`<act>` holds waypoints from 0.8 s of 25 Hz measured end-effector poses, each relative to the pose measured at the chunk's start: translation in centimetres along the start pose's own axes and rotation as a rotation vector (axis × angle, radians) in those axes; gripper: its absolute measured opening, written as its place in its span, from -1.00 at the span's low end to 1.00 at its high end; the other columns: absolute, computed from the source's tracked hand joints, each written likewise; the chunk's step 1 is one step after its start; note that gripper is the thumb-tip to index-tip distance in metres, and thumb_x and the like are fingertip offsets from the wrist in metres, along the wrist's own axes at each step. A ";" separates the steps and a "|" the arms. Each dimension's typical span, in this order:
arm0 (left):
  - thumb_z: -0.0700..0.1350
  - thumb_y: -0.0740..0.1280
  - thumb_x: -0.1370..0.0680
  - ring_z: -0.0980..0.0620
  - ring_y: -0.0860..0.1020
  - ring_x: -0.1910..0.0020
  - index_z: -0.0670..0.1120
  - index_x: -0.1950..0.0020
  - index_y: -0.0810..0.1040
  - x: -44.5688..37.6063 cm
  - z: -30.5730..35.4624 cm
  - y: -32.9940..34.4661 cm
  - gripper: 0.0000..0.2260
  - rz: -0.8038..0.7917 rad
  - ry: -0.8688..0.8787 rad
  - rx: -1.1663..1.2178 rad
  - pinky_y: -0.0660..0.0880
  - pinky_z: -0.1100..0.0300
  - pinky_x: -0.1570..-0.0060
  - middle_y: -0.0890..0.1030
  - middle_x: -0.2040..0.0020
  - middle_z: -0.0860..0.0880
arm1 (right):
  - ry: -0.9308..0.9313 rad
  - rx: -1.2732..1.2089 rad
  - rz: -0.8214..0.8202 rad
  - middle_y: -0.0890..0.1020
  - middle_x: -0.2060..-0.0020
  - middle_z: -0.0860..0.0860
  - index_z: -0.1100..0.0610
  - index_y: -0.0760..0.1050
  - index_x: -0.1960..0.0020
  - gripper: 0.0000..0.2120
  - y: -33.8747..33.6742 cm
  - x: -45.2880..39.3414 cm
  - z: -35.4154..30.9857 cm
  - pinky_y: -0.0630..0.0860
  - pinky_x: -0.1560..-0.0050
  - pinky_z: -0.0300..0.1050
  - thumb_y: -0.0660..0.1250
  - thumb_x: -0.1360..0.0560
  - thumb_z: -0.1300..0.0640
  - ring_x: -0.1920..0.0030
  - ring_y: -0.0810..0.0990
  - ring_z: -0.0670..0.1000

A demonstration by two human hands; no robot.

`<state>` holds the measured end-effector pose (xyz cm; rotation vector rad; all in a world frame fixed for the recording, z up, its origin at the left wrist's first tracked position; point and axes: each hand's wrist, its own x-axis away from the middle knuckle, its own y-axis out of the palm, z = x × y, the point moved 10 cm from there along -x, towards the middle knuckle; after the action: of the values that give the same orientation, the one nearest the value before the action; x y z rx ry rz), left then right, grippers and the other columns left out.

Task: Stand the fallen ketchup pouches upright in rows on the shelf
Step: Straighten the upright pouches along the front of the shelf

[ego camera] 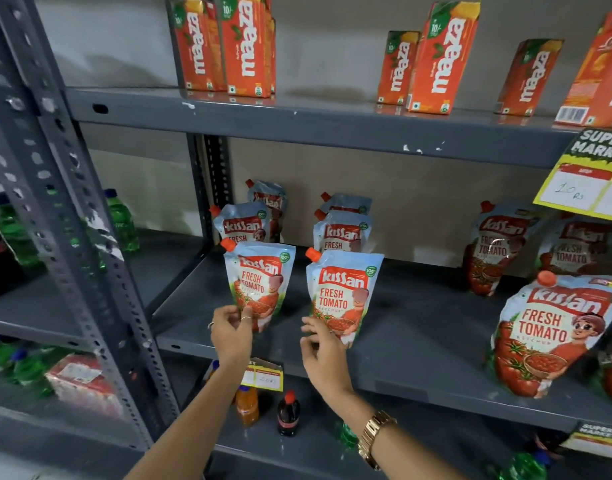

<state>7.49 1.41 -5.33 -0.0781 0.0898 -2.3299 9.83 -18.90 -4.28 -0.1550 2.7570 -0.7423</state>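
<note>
Small Kissan ketchup pouches stand upright in two rows on the grey middle shelf (pixel 418 341). The left row's front pouch (pixel 259 278) is pinched at its lower edge by my left hand (pixel 230 332). My right hand (pixel 323 348) touches the bottom of the right row's front pouch (pixel 344 292), fingers spread against it. Behind each front pouch stand two more, such as a left one (pixel 243 225) and a right one (pixel 341 233). Larger Kissan pouches stand at the right, the nearest (pixel 554 330) at the shelf's front edge.
Orange Maaza cartons (pixel 443 60) line the upper shelf. A yellow price tag (pixel 585 188) hangs at the right. Small drink bottles (pixel 288 414) stand on the lower shelf. A perforated grey upright (pixel 65 216) divides off green bottles (pixel 122 220) at the left.
</note>
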 end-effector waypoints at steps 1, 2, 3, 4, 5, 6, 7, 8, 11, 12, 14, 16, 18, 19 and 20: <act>-0.12 0.31 -0.52 -0.10 0.51 -0.08 -0.23 -0.21 0.42 -0.6 -0.2 -0.2 -0.69 -0.028 -0.004 -0.019 0.41 0.13 0.01 0.52 -0.05 -0.16 | 0.029 -0.012 -0.046 0.57 -0.18 0.00 0.08 0.38 -0.31 -0.62 1.1 -0.4 0.0 0.53 -0.14 -0.14 0.22 -0.51 0.24 -0.07 0.57 -0.08; -0.10 0.31 -0.52 -0.09 0.49 -0.16 -0.22 -0.27 0.40 -1.2 -0.5 -0.3 -0.64 -0.063 -0.011 -0.032 0.42 0.12 -0.08 0.52 -0.16 -0.18 | 0.069 -0.036 -0.087 0.52 -0.26 0.01 0.08 0.32 -0.37 -0.57 2.2 -0.8 0.1 0.50 -0.19 -0.16 0.23 -0.51 0.24 -0.13 0.55 -0.08; -0.09 0.31 -0.52 -0.10 0.46 -0.25 -0.19 -0.33 0.36 -1.7 -0.7 -0.2 -0.58 -0.105 -0.023 -0.036 0.40 0.09 -0.19 0.49 -0.27 -0.18 | 0.116 -0.074 -0.118 0.46 -0.32 0.02 0.08 0.26 -0.41 -0.51 3.1 -1.1 0.3 0.47 -0.23 -0.16 0.25 -0.51 0.23 -0.19 0.52 -0.06; -0.08 0.31 -0.52 -0.11 0.42 -0.32 -0.16 -0.38 0.32 -2.1 -0.9 0.0 -0.54 -0.151 -0.035 -0.028 0.36 0.07 -0.27 0.44 -0.35 -0.17 | 0.164 -0.113 -0.141 0.41 -0.37 0.03 0.10 0.19 -0.45 -0.45 3.8 -1.6 0.4 0.45 -0.26 -0.13 0.27 -0.50 0.24 -0.24 0.49 -0.03; -0.06 0.31 -0.52 -0.11 0.39 -0.36 -0.13 -0.41 0.30 -2.4 -1.0 0.3 -0.52 -0.192 -0.046 -0.012 0.34 0.06 -0.30 0.41 -0.39 -0.15 | 0.204 -0.146 -0.158 0.37 -0.40 0.04 0.10 0.14 -0.47 -0.39 4.5 -2.0 0.4 0.44 -0.29 -0.07 0.29 -0.49 0.23 -0.29 0.46 0.00; -0.06 0.30 -0.52 -0.12 0.39 -0.37 -0.11 -0.43 0.29 -2.7 -1.0 0.7 -0.51 -0.229 -0.049 0.002 0.34 0.05 -0.31 0.40 -0.41 -0.14 | 0.232 -0.168 -0.173 0.34 -0.42 0.05 0.10 0.09 -0.49 -0.35 5.1 -2.5 0.4 0.43 -0.32 -0.01 0.30 -0.49 0.23 -0.33 0.42 0.03; -0.05 0.30 -0.53 -0.12 0.39 -0.37 -0.09 -0.43 0.29 -2.8 -0.9 1.1 -0.51 -0.255 -0.046 0.005 0.34 0.04 -0.31 0.41 -0.41 -0.13 | 0.248 -0.179 -0.192 0.33 -0.43 0.07 0.09 0.07 -0.49 -0.33 5.5 -3.0 0.3 0.42 -0.33 0.03 0.31 -0.48 0.24 -0.35 0.40 0.04; -0.05 0.29 -0.53 -0.12 0.40 -0.37 -0.08 -0.43 0.30 -2.8 -0.9 1.2 -0.52 -0.265 -0.039 -0.007 0.35 0.02 -0.32 0.42 -0.41 -0.13 | 0.252 -0.185 -0.216 0.35 -0.42 0.09 0.08 0.07 -0.49 -0.33 5.9 -3.3 0.1 0.41 -0.34 0.05 0.30 -0.48 0.25 -0.36 0.40 0.05; -0.07 0.28 -0.54 -0.12 0.44 -0.32 -0.09 -0.38 0.36 -3.4 -0.9 1.1 -0.58 -0.265 -0.019 -0.023 0.38 0.03 -0.29 0.48 -0.36 -0.14 | 0.233 -0.148 -0.257 0.44 -0.36 0.13 0.06 0.09 -0.49 -0.35 7.1 -3.6 -0.6 0.41 -0.34 0.01 0.29 -0.49 0.27 -0.33 0.44 0.05; -0.08 0.28 -0.54 -0.12 0.45 -0.30 -0.10 -0.36 0.38 -3.7 -0.8 0.9 -0.60 -0.271 -0.017 -0.018 0.39 0.07 -0.25 0.49 -0.34 -0.14 | 0.222 -0.127 -0.265 0.44 -0.36 0.13 0.06 0.10 -0.49 -0.36 7.4 -3.6 -0.8 0.41 -0.34 -0.01 0.28 -0.49 0.27 -0.33 0.44 0.04; -0.11 0.28 -0.54 -0.12 0.45 -0.30 -0.12 -0.34 0.38 -4.7 -0.8 0.4 -0.63 -0.290 -0.024 -0.021 0.37 0.12 -0.19 0.49 -0.33 -0.15 | 0.196 -0.087 -0.295 0.42 -0.38 0.11 0.04 0.09 -0.49 -0.35 8.1 -3.8 -1.1 0.38 -0.37 -0.01 0.28 -0.49 0.25 -0.36 0.42 0.04; -0.10 0.28 -0.54 -0.12 0.45 -0.30 -0.12 -0.33 0.38 -5.7 -1.1 -0.2 -0.63 -0.306 -0.037 -0.031 0.37 0.10 -0.19 0.48 -0.34 -0.15 | 0.181 -0.047 -0.338 0.39 -0.40 0.10 0.01 0.05 -0.50 -0.33 9.1 -4.0 -1.3 0.36 -0.38 0.00 0.28 -0.49 0.22 -0.39 0.38 0.05; -0.10 0.29 -0.53 -0.12 0.44 -0.30 -0.13 -0.31 0.38 -6.3 -1.3 -0.6 -0.64 -0.302 -0.044 -0.017 0.38 0.08 -0.20 0.48 -0.33 -0.16 | 0.168 -0.010 -0.375 0.39 -0.40 0.09 -0.03 0.02 -0.50 -0.32 9.9 -4.4 -1.6 0.36 -0.39 0.02 0.28 -0.49 0.19 -0.40 0.36 0.06; -0.10 0.29 -0.53 -0.12 0.44 -0.29 -0.13 -0.30 0.38 -6.5 -1.4 -0.8 -0.65 -0.289 -0.045 -0.001 0.39 0.08 -0.20 0.48 -0.33 -0.17 | 0.170 -0.009 -0.387 0.39 -0.40 0.09 -0.04 0.02 -0.50 -0.31 10.2 -4.6 -1.8 0.35 -0.39 0.03 0.28 -0.49 0.20 -0.40 0.36 0.06; -0.10 0.29 -0.53 -0.12 0.45 -0.29 -0.14 -0.29 0.38 -6.6 -1.5 -1.0 -0.65 -0.274 -0.051 0.000 0.39 0.07 -0.21 0.48 -0.32 -0.17 | 0.170 -0.021 -0.396 0.39 -0.40 0.09 -0.03 0.02 -0.50 -0.31 10.4 -4.9 -1.9 0.35 -0.39 0.03 0.28 -0.49 0.21 -0.40 0.36 0.06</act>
<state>11.14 6.94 -6.94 -0.1581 0.0565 -2.6000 13.61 -8.22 -6.82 -0.6884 2.9314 -0.8550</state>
